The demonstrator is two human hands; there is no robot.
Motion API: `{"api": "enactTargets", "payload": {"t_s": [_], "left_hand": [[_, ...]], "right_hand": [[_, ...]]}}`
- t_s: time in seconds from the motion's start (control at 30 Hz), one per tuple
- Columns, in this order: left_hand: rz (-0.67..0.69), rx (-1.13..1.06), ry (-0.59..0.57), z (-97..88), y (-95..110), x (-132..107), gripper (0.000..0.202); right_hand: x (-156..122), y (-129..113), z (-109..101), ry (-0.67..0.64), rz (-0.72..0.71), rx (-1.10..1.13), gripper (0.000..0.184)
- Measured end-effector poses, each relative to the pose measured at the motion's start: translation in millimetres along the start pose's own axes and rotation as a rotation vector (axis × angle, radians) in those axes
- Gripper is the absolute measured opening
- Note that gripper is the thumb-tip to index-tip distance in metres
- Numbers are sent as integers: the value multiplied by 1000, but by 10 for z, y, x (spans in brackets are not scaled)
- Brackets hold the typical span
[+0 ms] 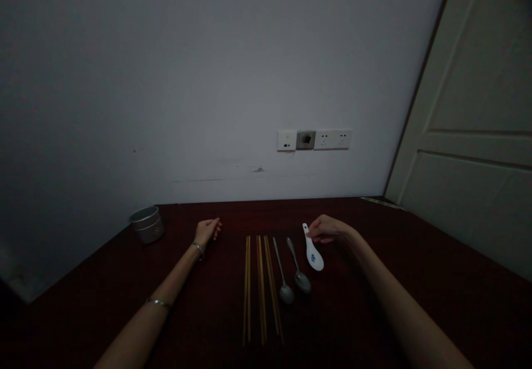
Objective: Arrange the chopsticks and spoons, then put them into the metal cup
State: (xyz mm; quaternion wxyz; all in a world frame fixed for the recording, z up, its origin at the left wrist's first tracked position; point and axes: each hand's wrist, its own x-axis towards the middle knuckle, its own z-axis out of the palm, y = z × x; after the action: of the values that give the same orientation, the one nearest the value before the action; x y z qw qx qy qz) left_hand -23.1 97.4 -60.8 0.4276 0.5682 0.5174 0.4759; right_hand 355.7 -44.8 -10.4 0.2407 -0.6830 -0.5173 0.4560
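Observation:
My right hand pinches the handle of a white soup spoon with a blue mark in its bowl. The handle points toward the wall. To the left of it lie a metal spoon and a second, long-handled metal spoon. Farther left are three pairs of wooden chopsticks, set side by side and pointing away from me. My left hand rests on the table, its fingers curled in, left of the chopsticks; no object shows in it.
A grey metal cup-shaped holder stands at the table's left edge. The dark red table meets a pale wall with sockets. A panelled door is on the right. The light is dim.

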Motion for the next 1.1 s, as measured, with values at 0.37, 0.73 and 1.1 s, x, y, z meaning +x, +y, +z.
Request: {"api": "enactTargets", "payload": {"t_s": [0.37,0.73,1.1], "left_hand": [[22,64,29,29,-44,-30,29],[42,78,21,49,-51,-45,27],[49,131,18,49,-28,-83,29]], "right_hand": [[96,115,81,-112,26,19,21],[95,99,102,-145,48,19,19],[85,83,105,-134,53,-22,24]]}}
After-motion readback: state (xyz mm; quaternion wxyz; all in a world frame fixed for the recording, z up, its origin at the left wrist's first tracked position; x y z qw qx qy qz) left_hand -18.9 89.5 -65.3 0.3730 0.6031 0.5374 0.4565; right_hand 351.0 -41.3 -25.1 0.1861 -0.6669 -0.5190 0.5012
